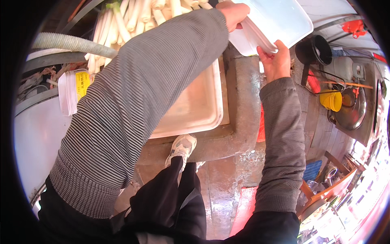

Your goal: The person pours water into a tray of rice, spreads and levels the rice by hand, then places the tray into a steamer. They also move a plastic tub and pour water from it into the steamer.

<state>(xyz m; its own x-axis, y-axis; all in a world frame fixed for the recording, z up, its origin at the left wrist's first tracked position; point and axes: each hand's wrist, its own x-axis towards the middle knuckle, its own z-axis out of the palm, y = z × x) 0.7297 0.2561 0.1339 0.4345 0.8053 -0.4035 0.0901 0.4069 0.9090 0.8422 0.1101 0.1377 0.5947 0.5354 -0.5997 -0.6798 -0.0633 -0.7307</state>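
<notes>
A white plastic tub [280, 21] is tilted at the top of the view, right of centre. My left hand [235, 14] grips its rim at the upper end. My right hand [276, 61] holds the same rim lower down, with thumb and fingers around the edge. Below my left forearm lies a pale rectangular tray [198, 103] on the floor inside a raised kerb, partly hidden by the sleeve. Beyond that forearm is a pile of long white stalks [134, 18] that look like trimmed leeks or scallions.
A ribbed hose [70, 44] runs in from the left, above a white tub with a yellow label [68, 91]. The concrete kerb [243, 100] borders the tray. A black bucket [313, 50], a yellow bucket [330, 100] and a blue plastic basket [312, 170] stand to the right.
</notes>
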